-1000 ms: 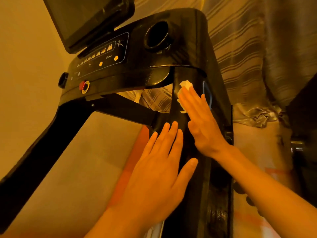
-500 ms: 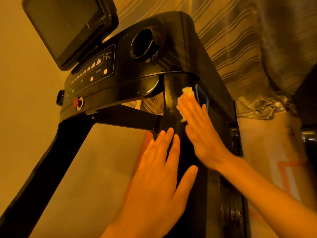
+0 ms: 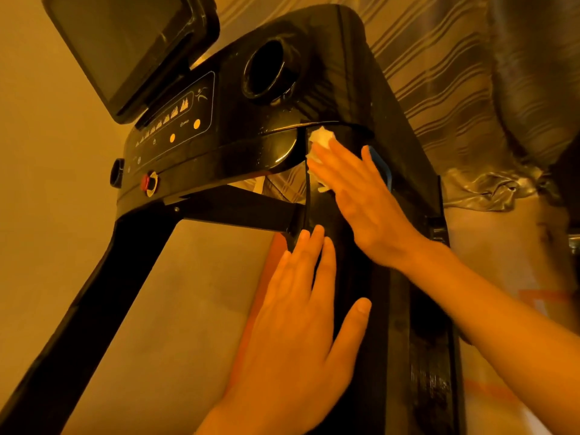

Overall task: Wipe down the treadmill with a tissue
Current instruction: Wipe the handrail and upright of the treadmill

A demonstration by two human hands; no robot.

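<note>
The right hand (image 3: 367, 202) lay flat near the centre of the frame, fingers straight and close together, pressing a crumpled white tissue (image 3: 320, 138) against the black treadmill (image 3: 329, 73). The tissue sat at the top of the right-hand upright (image 3: 376, 340), just under the lower edge of the console. Most of it was covered by the fingertips, with a bunched part showing above them and a small scrap at their left edge.

The left hand (image 3: 298, 334) rested lower on the same upright, in the lower middle of the frame. It was spread wide, fingers straight and pointing up and the thumb splayed out to the right, and it held nothing. Its fingertips reached the spot where a black crossbar (image 3: 238, 211) met the upright. The two hands were near each other but not touching.

At the upper left a dark display screen (image 3: 125, 42) tilted over a control panel (image 3: 175, 127) with pale markings and orange dots. A round cup holder (image 3: 266, 70) opened in the console to the right of the panel. A red button (image 3: 146, 183) sat on the console's front edge at centre left, with a dark knob (image 3: 116, 172) just beside it. The left-hand upright (image 3: 88, 309) ran down towards the lower left corner. A striped curtain (image 3: 439, 73) hung across the upper right.
</note>
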